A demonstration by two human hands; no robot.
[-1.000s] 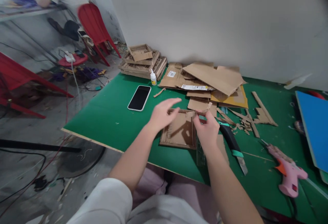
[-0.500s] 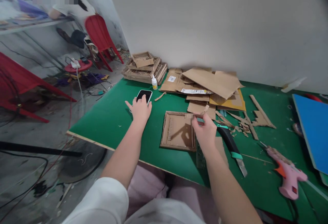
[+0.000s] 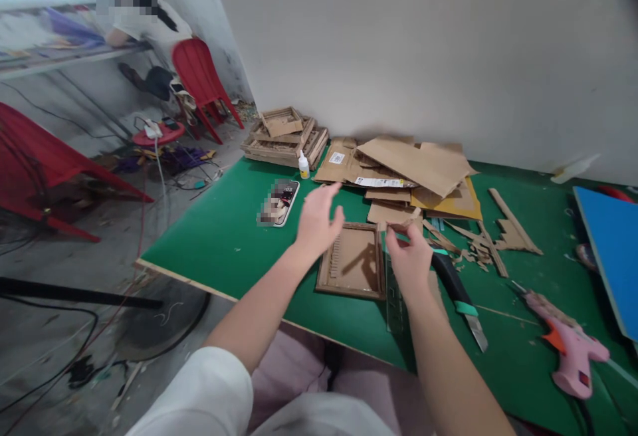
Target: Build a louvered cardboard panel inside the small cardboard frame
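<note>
My left hand [image 3: 318, 222] hangs over the upper left corner of a square cardboard frame [image 3: 325, 283], fingers apart and holding nothing. My right hand [image 3: 411, 256] pinches a small cardboard strip [image 3: 413, 217] just off the frame's right side. A ribbed cardboard piece stands inside the frame along its left. Partly under my right hand lies a clear ruler [image 3: 395, 313]. To the left rests a phone [image 3: 282, 205] with its screen lit. A utility knife [image 3: 457, 293] with its blade out lies to the right of my right hand.
Behind are a glue bottle [image 3: 304, 165], stacked cardboard frames [image 3: 284, 150] and flat cardboard sheets [image 3: 413, 163]. Cardboard scraps [image 3: 473, 250], a pink glue gun [image 3: 568, 343] and a blue board [image 3: 611, 250] lie right. A white panel [image 3: 423, 57] stands behind the green table [image 3: 219, 236].
My left hand has left the phone and moved right, over the frame's corner. The phone's screen has gone from dark to lit. My right hand still pinches the strip beside the frame.
</note>
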